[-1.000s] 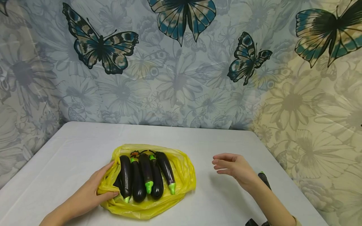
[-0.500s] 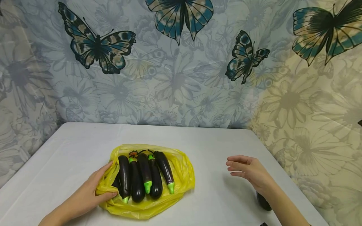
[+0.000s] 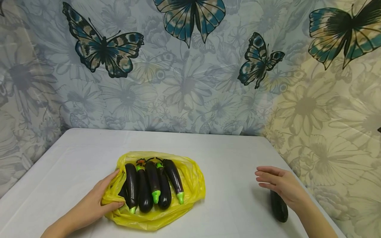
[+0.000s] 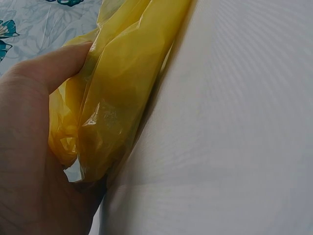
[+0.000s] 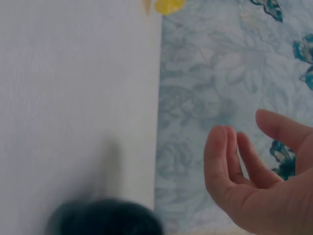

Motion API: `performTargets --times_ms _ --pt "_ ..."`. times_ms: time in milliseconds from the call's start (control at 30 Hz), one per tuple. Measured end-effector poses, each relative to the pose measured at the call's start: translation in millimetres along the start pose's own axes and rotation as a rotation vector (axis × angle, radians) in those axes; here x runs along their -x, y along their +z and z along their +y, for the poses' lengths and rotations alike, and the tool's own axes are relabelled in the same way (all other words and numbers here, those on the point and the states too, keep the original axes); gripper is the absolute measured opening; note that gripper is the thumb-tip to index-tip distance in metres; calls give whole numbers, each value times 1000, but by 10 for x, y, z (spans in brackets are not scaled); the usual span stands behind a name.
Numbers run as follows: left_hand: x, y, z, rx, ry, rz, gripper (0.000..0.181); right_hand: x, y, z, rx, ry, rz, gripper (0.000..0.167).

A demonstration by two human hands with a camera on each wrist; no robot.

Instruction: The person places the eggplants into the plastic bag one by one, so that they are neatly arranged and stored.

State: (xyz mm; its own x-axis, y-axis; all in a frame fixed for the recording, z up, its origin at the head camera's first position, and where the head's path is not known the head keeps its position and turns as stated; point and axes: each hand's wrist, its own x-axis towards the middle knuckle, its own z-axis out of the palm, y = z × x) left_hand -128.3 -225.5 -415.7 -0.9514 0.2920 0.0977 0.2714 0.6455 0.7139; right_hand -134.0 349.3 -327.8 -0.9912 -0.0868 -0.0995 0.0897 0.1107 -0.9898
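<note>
A yellow plastic bag [image 3: 194, 180] lies spread on the table with several dark eggplants [image 3: 153, 178] in it, most with green stem ends showing. At the bag's left side my left hand [image 3: 96, 200] holds the rim between thumb and fingers. The left wrist view shows the thumb of that hand [image 4: 29, 112] against the crumpled bag [image 4: 117, 93]. On the right, my right hand [image 3: 284, 186] hovers with loosely bent fingers and holds nothing. Partly hidden below it lies a single eggplant [image 3: 279, 209], a dark blurred shape at the bottom of the right wrist view.
The white table [image 3: 226, 152] reaches back to a wall covering [image 3: 187, 99] printed with butterflies and flowers. Its right edge runs close to the right hand and the single eggplant. White tabletop lies between the bag and that eggplant.
My right hand has moved to the right, away from the bag and over the single eggplant, whose rounded end now shows more. The left hand and the bag have stayed in place.
</note>
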Motion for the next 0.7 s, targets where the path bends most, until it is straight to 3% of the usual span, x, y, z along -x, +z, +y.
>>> performTargets --times_ms 133,333,533,700 --pt "6 1 3 4 21 11 95 36 -174 39 -61 -40 -12 23" --pt "14 -6 6 -5 39 22 94 62 -349 79 -82 -42 38 27" --pt "14 -7 9 0 26 10 94 82 -532 186 -132 -110 57 36" --pt "16 0 7 0 19 4 94 123 -641 270 -173 -118 107 36"
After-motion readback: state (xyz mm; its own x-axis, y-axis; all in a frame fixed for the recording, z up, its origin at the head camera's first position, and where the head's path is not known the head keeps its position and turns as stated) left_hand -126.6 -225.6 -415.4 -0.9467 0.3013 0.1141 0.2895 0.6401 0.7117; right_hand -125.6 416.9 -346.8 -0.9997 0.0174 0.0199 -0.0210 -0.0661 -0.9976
